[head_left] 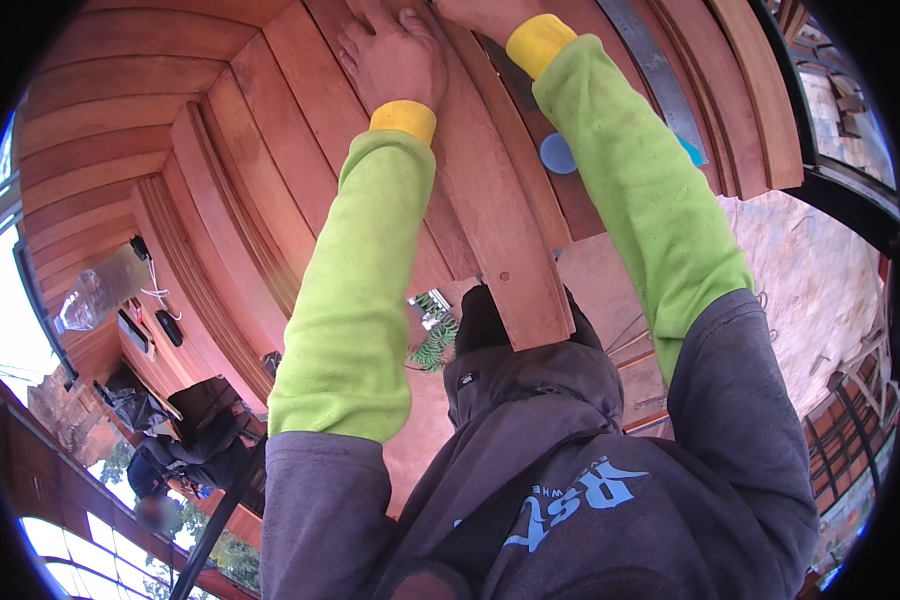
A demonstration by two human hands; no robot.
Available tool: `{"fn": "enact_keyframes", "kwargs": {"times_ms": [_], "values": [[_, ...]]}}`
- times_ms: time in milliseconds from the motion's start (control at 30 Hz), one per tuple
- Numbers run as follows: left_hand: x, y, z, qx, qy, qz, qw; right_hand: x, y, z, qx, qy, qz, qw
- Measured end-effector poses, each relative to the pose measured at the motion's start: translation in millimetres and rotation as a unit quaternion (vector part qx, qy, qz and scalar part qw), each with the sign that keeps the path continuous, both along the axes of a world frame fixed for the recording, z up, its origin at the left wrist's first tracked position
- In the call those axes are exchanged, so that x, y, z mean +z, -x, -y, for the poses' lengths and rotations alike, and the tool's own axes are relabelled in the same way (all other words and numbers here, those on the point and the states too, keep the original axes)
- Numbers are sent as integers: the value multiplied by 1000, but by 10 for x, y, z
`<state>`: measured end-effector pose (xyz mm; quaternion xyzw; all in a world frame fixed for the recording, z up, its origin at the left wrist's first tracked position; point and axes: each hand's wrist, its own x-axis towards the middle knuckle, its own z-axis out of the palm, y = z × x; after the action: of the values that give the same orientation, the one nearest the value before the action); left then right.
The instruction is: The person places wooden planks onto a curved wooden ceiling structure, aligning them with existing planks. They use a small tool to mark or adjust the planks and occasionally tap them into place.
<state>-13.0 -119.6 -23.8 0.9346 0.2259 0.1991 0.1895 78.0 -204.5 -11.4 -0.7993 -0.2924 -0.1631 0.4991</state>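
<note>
Reddish-brown wooden planks [270,150], plain grain, filling the upper left and centre of the frame. Lime-green sleeves [360,300] with yellow cuffs [404,120], centre. Dark grey hooded top [570,470] with pale blue lettering, lower centre. Grey metal ruler [660,75], upper right. Round blue disc [557,154] beside it on the wood. Clear plastic bottle [100,290], left edge. Green patterned patch [432,340], centre. Pale sandy ground [820,270], right.
</note>
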Motion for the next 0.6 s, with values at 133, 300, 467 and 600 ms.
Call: {"fn": "enact_keyframes", "kwargs": {"times_ms": [133,300,467,600], "values": [[20,91,-117,4,-2,14,1000,-36,402,103,34,35,5,999],[39,72,-75,5,18,7,1000,282,2099,1453,90,26,-189,977],[-166,100,-141,32,-52,5,998,556,3832,2960,83,172,-441,877],[-153,141,-157,34,5,-32,999,597,3735,3175,-122,14,-487,865]]}}
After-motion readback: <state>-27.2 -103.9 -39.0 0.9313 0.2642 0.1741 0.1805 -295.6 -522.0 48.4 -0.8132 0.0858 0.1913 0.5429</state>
